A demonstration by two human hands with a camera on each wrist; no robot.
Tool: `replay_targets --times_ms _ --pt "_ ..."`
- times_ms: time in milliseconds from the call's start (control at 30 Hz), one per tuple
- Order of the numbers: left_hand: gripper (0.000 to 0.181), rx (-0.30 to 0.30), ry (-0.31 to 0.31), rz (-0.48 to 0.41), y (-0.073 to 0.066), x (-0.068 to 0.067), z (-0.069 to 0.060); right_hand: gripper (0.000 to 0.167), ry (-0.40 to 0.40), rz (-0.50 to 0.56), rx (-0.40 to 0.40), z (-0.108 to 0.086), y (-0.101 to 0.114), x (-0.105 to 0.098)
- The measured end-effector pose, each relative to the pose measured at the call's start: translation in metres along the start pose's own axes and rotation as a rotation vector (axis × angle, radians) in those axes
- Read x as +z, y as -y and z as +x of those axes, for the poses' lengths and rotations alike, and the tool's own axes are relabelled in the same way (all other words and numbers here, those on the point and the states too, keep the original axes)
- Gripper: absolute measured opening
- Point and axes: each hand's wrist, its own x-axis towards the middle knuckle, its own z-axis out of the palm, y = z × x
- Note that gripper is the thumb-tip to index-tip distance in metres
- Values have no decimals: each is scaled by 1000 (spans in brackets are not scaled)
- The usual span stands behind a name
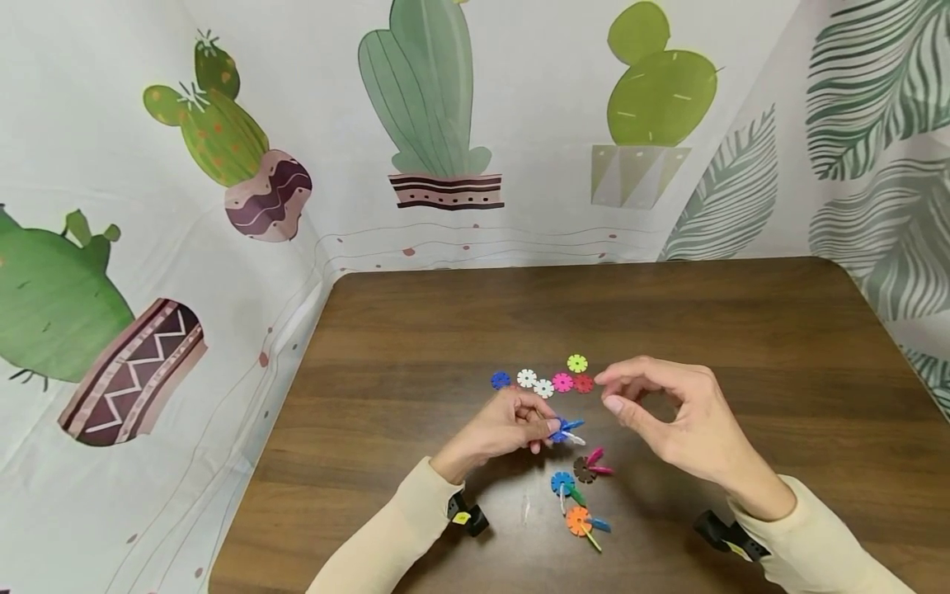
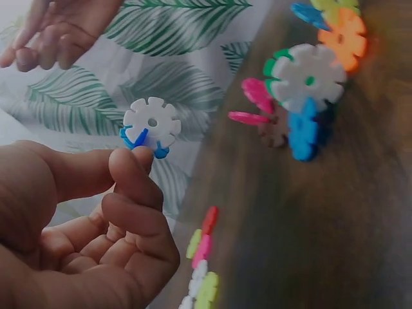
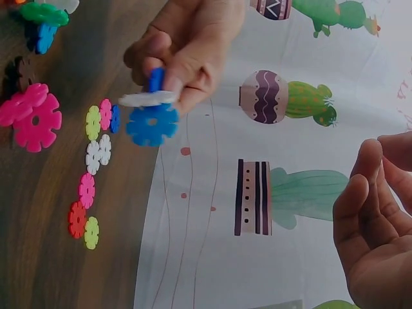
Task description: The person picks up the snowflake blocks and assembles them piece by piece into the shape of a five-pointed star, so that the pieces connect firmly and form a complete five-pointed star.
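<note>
My left hand (image 1: 505,429) pinches a joined set of notched interlocking discs between thumb and fingers. The set has a dark blue disc, a white disc (image 2: 152,122) and a light blue disc (image 3: 152,125) slotted together at angles. Above the table to the right is my right hand (image 1: 686,417), its fingers loosely bent and nothing visible between them. Three other joined sets lie in front of me: a brown disc (image 1: 584,470) with pink ones, a blue disc (image 1: 562,482) with green and white ones, and an orange disc (image 1: 578,520) with blue and yellow-green ones.
Beyond my left hand, loose discs lie in a row: a blue disc (image 1: 500,379), white discs (image 1: 527,378), a pink disc (image 1: 562,382), a red disc (image 1: 584,384) and a yellow-green disc (image 1: 577,363). A cactus-print cloth (image 1: 549,231) hangs behind the wooden table (image 1: 416,322).
</note>
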Motion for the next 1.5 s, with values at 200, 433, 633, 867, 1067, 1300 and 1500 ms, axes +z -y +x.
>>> replay_targets --times_ms 200,433,633,867,1067,1300,1500 --pt "13 -59 17 0 9 4 4 43 -1 -7 14 2 1 -2" --pt "8 -92 -10 103 15 9 5 41 -11 -57 33 3 1 -2" --pt "5 -108 -32 216 15 10 2 41 -16 -102 39 4 -4 -3" --pt "13 -117 -83 324 7 2 -2 36 -20 -154 83 6 -18 -3" --pt "16 -65 -164 480 3 -12 -3 27 25 -176 154 6 -42 0" --pt "19 -13 -250 628 3 -19 1 24 243 -272 266 6 -78 11" --pt "18 -16 -276 657 5 -18 4 32 413 -410 293 9 -104 24"
